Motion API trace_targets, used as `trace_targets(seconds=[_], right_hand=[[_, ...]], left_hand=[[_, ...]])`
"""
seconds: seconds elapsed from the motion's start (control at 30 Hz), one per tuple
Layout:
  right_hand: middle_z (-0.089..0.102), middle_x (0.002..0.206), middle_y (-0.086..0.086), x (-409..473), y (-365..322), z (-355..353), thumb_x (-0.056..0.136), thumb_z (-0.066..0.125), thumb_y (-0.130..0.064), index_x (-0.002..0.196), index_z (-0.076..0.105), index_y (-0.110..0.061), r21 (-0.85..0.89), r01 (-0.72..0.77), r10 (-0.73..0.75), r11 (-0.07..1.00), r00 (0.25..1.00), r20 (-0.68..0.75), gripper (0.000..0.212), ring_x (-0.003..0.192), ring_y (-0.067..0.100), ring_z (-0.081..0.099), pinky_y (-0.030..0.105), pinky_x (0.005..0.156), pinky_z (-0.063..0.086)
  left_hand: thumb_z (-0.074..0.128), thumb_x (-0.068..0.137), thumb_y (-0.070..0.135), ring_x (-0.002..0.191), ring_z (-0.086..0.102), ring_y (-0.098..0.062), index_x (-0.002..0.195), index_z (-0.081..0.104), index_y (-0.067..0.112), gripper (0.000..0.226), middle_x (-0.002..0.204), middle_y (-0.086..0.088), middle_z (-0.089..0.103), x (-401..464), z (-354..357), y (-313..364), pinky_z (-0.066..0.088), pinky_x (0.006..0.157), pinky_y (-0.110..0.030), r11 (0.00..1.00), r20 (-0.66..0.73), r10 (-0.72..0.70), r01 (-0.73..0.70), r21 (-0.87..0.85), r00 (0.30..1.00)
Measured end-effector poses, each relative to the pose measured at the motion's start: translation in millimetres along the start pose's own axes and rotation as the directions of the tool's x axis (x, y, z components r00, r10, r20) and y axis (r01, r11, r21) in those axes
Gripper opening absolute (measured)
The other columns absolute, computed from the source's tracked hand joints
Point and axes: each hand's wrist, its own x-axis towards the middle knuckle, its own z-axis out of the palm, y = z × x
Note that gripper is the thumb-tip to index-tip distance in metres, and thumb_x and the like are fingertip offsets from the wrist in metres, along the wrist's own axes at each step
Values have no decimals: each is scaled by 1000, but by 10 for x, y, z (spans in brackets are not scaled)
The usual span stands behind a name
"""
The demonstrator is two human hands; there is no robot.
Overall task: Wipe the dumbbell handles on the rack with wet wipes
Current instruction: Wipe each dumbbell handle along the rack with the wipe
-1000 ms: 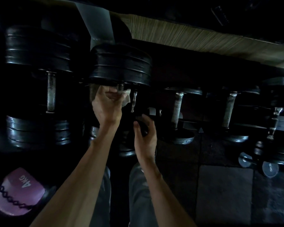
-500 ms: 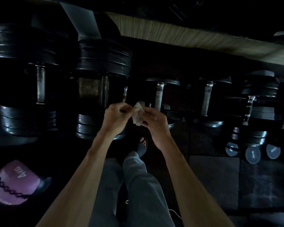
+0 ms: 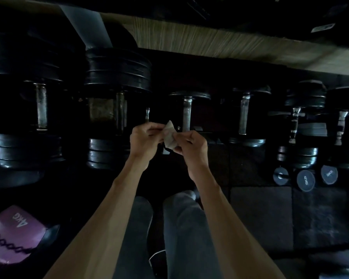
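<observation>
We see the rack (image 3: pixel 189 77) carrying black dumbbells (image 3: pixel 117 109); small dumbbells (image 3: pixel 305 180) rest on the floor (image 3: pixel 260 216).

The wet wipe (image 3: pixel 170 135) looks like thin, soft, crumpled cloth or paper, pale and matt; both hands pinch it. The dumbbell handles (image 3: pixel 41 106) are bare metal, dull and worn, with patchy spots. The big weight plates (image 3: pixel 117 70) are black with a slight gloss along their ridged edges. The small dumbbell ends (image 3: pixel 305 180) look like smooth matt rubber or plastic. The purple weight (image 3: pixel 14 234) has a smooth, slightly shiny skin. The floor tiles (image 3: pixel 260 216) are dark and rough, like rubber. The trousers (image 3: pixel 186 228) are grey matt cloth.
</observation>
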Motion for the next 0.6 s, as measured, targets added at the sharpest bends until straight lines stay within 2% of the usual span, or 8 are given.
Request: trace_targets(seconds=[0.17, 0.27, 0.33, 0.43, 0.5, 0.6], right_hand=[[75, 90, 14, 146, -7, -209, 90, 73, -9, 91, 66, -1, 63, -102, 100, 993, 994, 43, 11, 85, 22, 76, 35, 79, 63], [74, 94, 14, 312, -33, -402, 91, 74, -9, 93, 65, -3, 88, -195, 184, 977, 975, 125, 11, 90, 23, 74, 36, 81, 63], [73, 103, 19, 438, -38, -538, 91, 74, -10, 96, 64, -1, 69, -212, 199, 975, 966, 163, 14, 97, 27, 74, 37, 83, 62], [72, 105, 24, 631, -63, -752, 91, 72, -7, 99, 64, 2, 83, -229, 208, 970, 957, 204, 15, 97, 30, 74, 36, 82, 61], [71, 104, 26, 727, -112, -858, 92, 70, -5, 97, 62, 1, 112, -267, 234, 957, 942, 242, 11, 95, 31, 73, 36, 80, 62], [72, 100, 22, 859, -163, -976, 93, 70, -9, 98, 61, -1, 128, -342, 288, 931, 904, 317, 13, 92, 30, 73, 37, 82, 62]], left_hand=[[73, 85, 2, 93, 73, -14, 93, 70, 18, 18, 97, -5, 74, -44, 289, 11, 57, 78, -21, 996, -25, -30, 28, -89, 999], [71, 85, -2, 101, 71, -16, 97, 69, 19, 25, 105, -6, 73, 34, 477, 6, 57, 88, -27, 989, -32, -58, 53, -135, 998], [72, 84, 0, 104, 69, -16, 100, 67, 21, 27, 108, -5, 72, 103, 600, -13, 55, 95, -31, 986, -38, -98, 92, -137, 994], [76, 82, 5, 103, 69, -15, 103, 66, 21, 28, 107, -4, 72, 203, 850, -47, 53, 98, -32, 978, -56, -146, 136, -157, 988], [76, 83, 7, 100, 70, -14, 100, 66, 21, 24, 103, -5, 73, 232, 970, -63, 54, 95, -30, 976, -84, -150, 134, -172, 985], [76, 82, 1, 91, 71, -13, 95, 66, 20, 25, 94, -3, 72, 287, 1090, -83, 54, 83, -23, 970, -114, -132, 105, -217, 985]])
